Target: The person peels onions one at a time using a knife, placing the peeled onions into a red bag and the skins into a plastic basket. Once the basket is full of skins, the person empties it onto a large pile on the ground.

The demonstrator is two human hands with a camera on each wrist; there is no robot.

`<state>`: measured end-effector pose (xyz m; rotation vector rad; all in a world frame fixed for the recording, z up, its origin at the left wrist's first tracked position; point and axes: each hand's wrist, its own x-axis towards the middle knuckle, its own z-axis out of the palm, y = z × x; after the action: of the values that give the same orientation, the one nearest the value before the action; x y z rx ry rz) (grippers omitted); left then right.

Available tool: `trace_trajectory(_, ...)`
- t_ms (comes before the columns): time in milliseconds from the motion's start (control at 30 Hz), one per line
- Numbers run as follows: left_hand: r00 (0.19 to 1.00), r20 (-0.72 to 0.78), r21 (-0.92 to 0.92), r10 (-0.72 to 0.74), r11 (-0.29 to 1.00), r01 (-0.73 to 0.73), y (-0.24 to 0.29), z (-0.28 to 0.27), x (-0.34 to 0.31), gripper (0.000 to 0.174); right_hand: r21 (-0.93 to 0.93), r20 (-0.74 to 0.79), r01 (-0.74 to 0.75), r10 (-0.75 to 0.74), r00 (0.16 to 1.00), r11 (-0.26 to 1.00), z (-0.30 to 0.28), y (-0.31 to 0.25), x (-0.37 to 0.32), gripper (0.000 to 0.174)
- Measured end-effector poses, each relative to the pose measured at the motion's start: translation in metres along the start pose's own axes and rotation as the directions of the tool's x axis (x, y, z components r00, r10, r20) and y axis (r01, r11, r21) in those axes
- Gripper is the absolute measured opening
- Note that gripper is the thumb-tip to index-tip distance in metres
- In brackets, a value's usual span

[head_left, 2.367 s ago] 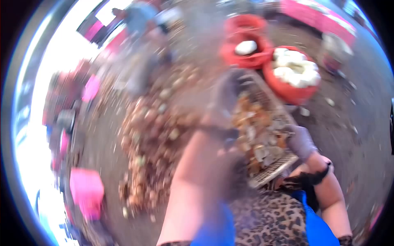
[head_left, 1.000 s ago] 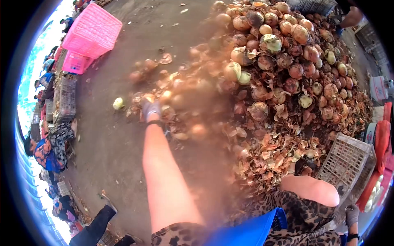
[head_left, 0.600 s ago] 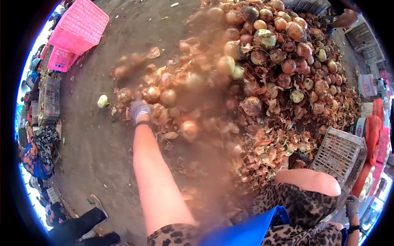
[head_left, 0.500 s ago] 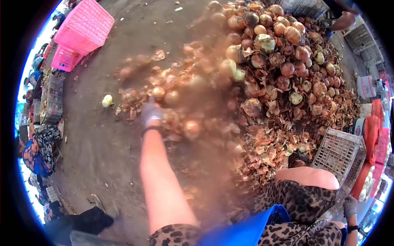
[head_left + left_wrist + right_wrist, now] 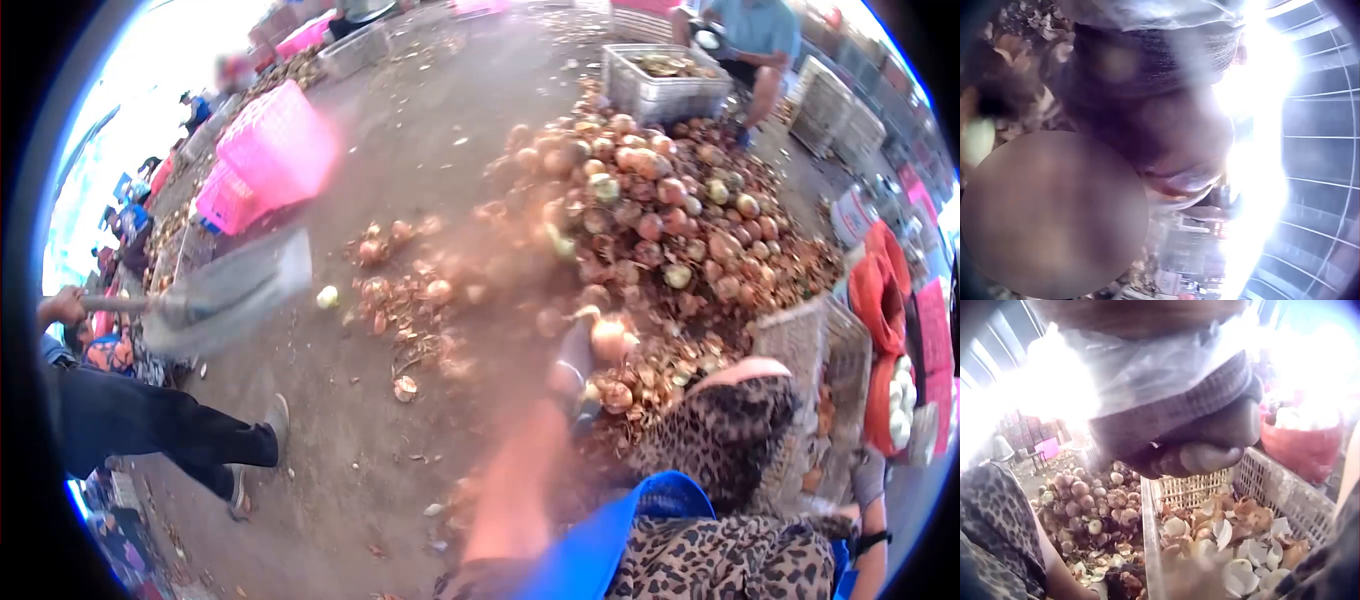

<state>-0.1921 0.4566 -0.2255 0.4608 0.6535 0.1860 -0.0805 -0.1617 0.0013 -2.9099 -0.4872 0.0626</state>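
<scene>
My gloved left hand is low over the ground just left of my knee, gripping a brown-skinned onion. In the left wrist view, the onion's shiny skin shows beyond the dark glove; a round blur covers part of that view. My gloved right hand is at my right side, fingers curled, above a slatted crate of onion skins and pale cut pieces. I cannot tell whether it holds anything. The onion pile spreads ahead, with loose skins near my knee.
Stacked pink crates stand ahead left. A person in dark trousers holds a shovel at the left. Behind the pile are another crate and a seated person. A red container of peeled onions stands right of my crate.
The left hand has come from the scattered onions on the left back toward my knee, now with an onion. The view has tilted up, and the shovel has come into view at left.
</scene>
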Motion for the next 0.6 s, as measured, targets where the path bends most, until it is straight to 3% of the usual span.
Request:
trace_trajectory(100,0.98,0.192,0.183,0.043,0.98,-0.079,-0.001,0.062,-0.021,0.037,0.175,-0.048,-0.014,0.022,0.999,0.985,-0.042,-0.047,-0.016,0.018)
trace_trajectory(133,0.961,0.274,0.261,0.037,0.959,-0.112,-0.001,0.094,-0.032,0.038,0.103,-0.073,-0.007,0.015,0.997,0.995,-0.052,-0.043,-0.017,0.027)
trace_trajectory(167,0.934,0.352,0.329,0.053,0.927,-0.177,0.009,0.129,-0.038,0.039,0.361,-0.056,-0.093,0.121,0.991,0.928,-0.058,-0.049,-0.03,0.027)
trace_trajectory(200,0.901,0.43,0.377,0.061,0.894,-0.241,0.012,0.162,-0.048,0.04,0.39,-0.001,-0.157,0.17,0.985,0.907,-0.064,-0.054,-0.028,0.026)
trace_trajectory(233,0.858,0.51,0.42,0.053,0.856,-0.302,0.008,0.194,-0.058,0.041,0.453,-0.063,-0.017,0.05,0.997,0.891,-0.063,-0.049,-0.03,0.025)
trace_trajectory(300,0.751,0.66,0.461,-0.004,0.792,-0.401,-0.016,0.256,-0.084,0.042,0.573,-0.071,0.018,0.028,0.997,0.819,-0.078,-0.072,-0.033,0.028)
trace_trajectory(367,0.601,0.793,0.474,-0.098,0.718,-0.509,-0.057,0.32,-0.127,0.044,0.641,0.168,-0.235,0.165,0.972,0.731,-0.105,-0.093,-0.041,0.04)
trace_trajectory(400,0.516,0.84,0.476,-0.171,0.689,-0.547,-0.082,0.351,-0.15,0.044,0.81,0.055,-0.074,0.05,0.997,0.582,-0.097,-0.087,-0.038,0.048)
trace_trajectory(433,0.45,0.855,0.493,-0.259,0.677,-0.547,-0.108,0.375,-0.168,0.045,0.867,-0.029,0.016,0.017,0.999,0.499,-0.08,-0.068,-0.03,0.054)
trace_trajectory(467,0.391,0.849,0.522,-0.356,0.682,-0.512,-0.132,0.392,-0.176,0.047,0.875,-0.032,0.018,0.021,0.999,0.483,-0.086,-0.071,-0.032,0.066)
trace_trajectory(500,0.326,0.831,0.556,-0.451,0.679,-0.48,-0.156,0.408,-0.185,0.049,0.96,-0.026,0.044,-0.066,0.997,0.276,-0.07,-0.051,-0.022,0.071)
trace_trajectory(533,0.258,0.803,0.592,-0.537,0.667,-0.453,-0.18,0.425,-0.193,0.051,0.985,0.044,-0.045,0.014,0.999,0.169,-0.08,-0.047,-0.025,0.07)
trace_trajectory(600,0.504,0.739,0.672,-0.446,0.535,-0.512,-0.222,0.423,-0.19,0.051,0.982,0.182,-0.169,0.173,0.968,-0.088,-0.102,-0.04,-0.033,0.068)
